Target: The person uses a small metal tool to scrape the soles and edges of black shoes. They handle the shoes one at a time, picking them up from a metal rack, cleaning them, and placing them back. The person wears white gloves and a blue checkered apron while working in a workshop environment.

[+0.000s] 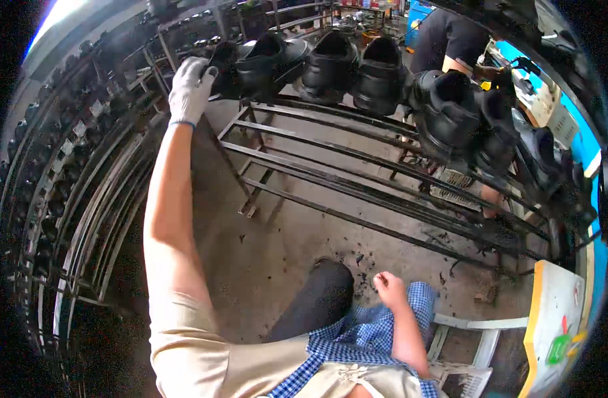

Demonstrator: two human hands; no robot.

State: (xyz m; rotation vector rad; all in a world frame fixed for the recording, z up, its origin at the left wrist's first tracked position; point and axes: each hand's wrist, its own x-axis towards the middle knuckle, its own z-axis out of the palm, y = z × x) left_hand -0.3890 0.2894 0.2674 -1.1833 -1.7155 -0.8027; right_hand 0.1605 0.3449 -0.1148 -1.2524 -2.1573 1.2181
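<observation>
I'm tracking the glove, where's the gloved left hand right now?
In the head view, upper left: the gloved left hand grips the leftmost black shoe on the metal rack.

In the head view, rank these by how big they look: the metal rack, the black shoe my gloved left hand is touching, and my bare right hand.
1. Long metal rack, by far the largest.
2. Black shoe at the gloved left hand.
3. Bare right hand, smallest, though it sits nearer the camera, so its margin below the shoe is unsure.
</observation>
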